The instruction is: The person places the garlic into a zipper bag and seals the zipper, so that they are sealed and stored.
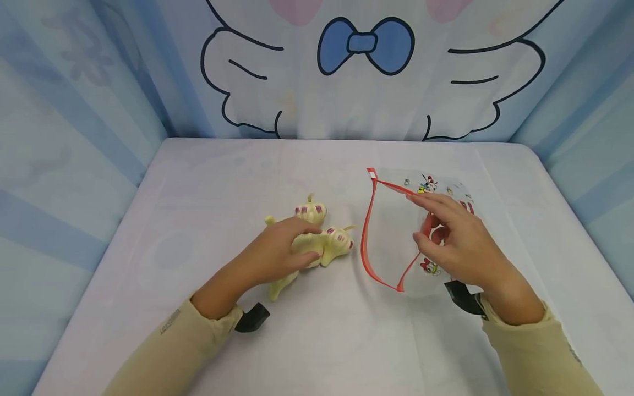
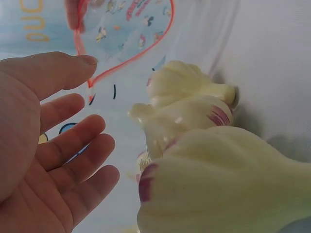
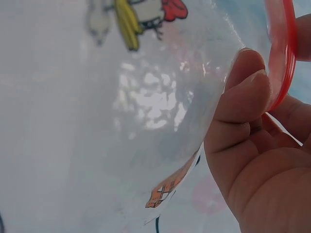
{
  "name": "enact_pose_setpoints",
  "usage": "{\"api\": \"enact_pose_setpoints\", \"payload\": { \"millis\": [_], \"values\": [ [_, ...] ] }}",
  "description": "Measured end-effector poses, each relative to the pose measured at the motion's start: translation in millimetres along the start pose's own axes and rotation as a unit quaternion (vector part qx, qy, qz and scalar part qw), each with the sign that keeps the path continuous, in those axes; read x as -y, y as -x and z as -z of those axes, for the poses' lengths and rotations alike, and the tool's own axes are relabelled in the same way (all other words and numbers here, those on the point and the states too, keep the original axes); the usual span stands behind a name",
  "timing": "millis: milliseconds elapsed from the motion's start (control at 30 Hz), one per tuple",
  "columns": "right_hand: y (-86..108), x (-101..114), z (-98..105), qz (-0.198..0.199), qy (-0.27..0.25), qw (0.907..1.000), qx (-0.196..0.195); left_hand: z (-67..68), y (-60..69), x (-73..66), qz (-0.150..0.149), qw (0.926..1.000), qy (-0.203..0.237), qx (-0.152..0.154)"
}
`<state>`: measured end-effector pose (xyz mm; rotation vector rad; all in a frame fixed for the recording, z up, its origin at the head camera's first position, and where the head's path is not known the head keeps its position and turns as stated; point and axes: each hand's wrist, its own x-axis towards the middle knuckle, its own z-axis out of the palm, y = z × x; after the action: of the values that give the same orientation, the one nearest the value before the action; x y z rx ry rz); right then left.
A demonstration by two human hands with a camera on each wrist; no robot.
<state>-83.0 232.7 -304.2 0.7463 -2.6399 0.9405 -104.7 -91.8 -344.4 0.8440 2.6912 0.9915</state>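
Note:
My right hand (image 1: pixel 465 245) grips the red-edged rim of a clear plastic pouch (image 1: pixel 365 242) printed with cartoon figures. The pouch's mouth gapes toward the left. In the right wrist view, the fingers (image 3: pixel 243 99) are curled at the rim, with clear plastic (image 3: pixel 97 145) beside them. Several pale yellow garlic bulbs (image 1: pixel 339 242) with purple marks lie in a cluster left of the pouch. Over them is my left hand (image 1: pixel 274 247), which partly hides them in the head view. In the left wrist view, its loosely bent fingers are apart from the garlic bulbs (image 2: pixel 214 174), holding nothing.
A white table (image 1: pixel 198 192) lies under everything. Light blue curtains (image 1: pixel 64 165) rise along its left, right and back edges; the back one bears a blue bow drawing (image 1: pixel 361 43). Black wrist devices (image 1: pixel 252 318) stick out at both sleeves.

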Motion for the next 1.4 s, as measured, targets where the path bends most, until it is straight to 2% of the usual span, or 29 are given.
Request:
{"api": "enact_pose_setpoints", "payload": {
  "millis": [167,400,600,800,1067,1400],
  "values": [
    [-0.3,-0.2,0.1,-0.001,0.001,1.0000,0.001,4.4,11.2,8.3,0.001,1.0000,-0.004,-0.008],
    [-0.7,-0.5,-0.4,-0.007,0.002,1.0000,0.004,5.9,24.0,19.0,0.024,0.9997,-0.003,-0.009],
    [-0.6,0.3,-0.3,-0.014,0.005,0.9999,0.008,6.0,33.8,28.5,0.020,0.9997,-0.003,-0.010],
    [-0.6,0.4,-0.2,-0.018,0.007,0.9997,0.011,6.0,43.1,35.4,0.031,0.9995,0.002,0.003],
    [-0.1,0.1,0.4,-0.019,0.011,0.9997,0.010,2.1,46.6,43.9,0.017,0.9998,0.006,0.005],
    [0.1,-0.5,0.5,-0.012,0.009,0.9999,0.006,-2.6,49.2,48.3,0.032,0.9992,0.014,0.017]
  ]
}}
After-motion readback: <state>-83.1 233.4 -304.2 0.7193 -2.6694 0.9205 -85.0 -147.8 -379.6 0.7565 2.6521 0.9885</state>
